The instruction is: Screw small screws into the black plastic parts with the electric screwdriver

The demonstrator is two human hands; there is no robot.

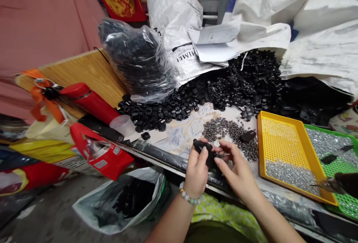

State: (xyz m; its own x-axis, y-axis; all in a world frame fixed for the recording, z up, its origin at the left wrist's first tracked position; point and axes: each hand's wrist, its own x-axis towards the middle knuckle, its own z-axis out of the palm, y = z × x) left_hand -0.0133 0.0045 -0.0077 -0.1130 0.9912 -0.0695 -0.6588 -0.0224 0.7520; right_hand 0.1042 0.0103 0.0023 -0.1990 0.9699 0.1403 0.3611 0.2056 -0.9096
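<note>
On the white sack (173, 15), the letters "HIMEI" and "step up" stand upside down; print on the papers (215, 51) and the red packet (104, 155) is too small to make out. The left hand (198, 170), a beaded bracelet (190, 198) at its wrist, is closed around a black part (211, 159) near the front edge of the table (177, 138), thumb laid against it. The right hand (236, 164) faces it, fingers half curled and parted; whether it grips anything, I cannot tell. Small metal pieces (218, 128) lie just beyond
</note>
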